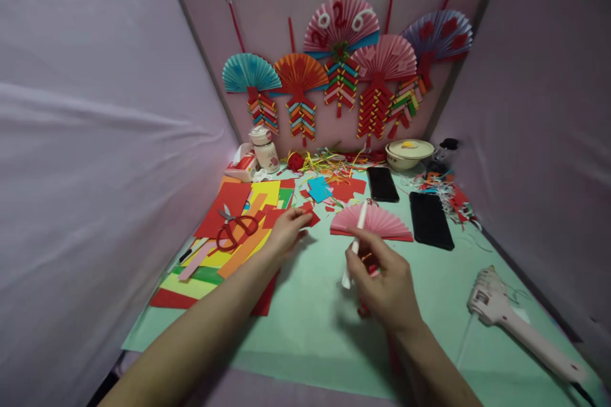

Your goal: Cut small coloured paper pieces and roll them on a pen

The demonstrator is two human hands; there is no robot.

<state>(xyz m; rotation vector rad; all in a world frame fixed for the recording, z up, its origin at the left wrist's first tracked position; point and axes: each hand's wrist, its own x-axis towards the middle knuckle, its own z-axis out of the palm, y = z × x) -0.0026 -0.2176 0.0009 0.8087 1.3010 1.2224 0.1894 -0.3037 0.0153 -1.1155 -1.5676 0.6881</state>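
My right hand [384,273] pinches a slim white pen [361,219], slanted over the front of a pink pleated paper fan [382,221]. Beneath that hand, a red paper piece [363,310] shows only in part. My left hand [289,229] reaches over the left side of the table, thumb and fingers apart. Its fingertips are at a small red paper piece [312,215]; whether they touch it, I cannot tell. Just left of this hand, red-handled scissors [233,229] rest on a stack of coloured paper [205,275].
Two black phones [382,184] lie beyond and right of the fan. A glue gun [520,324] is at the right front. Paper scraps [329,159], a white bottle [265,151] and a lidded bowl [409,156] line the back. Finished fans [341,25] hang on the wall.
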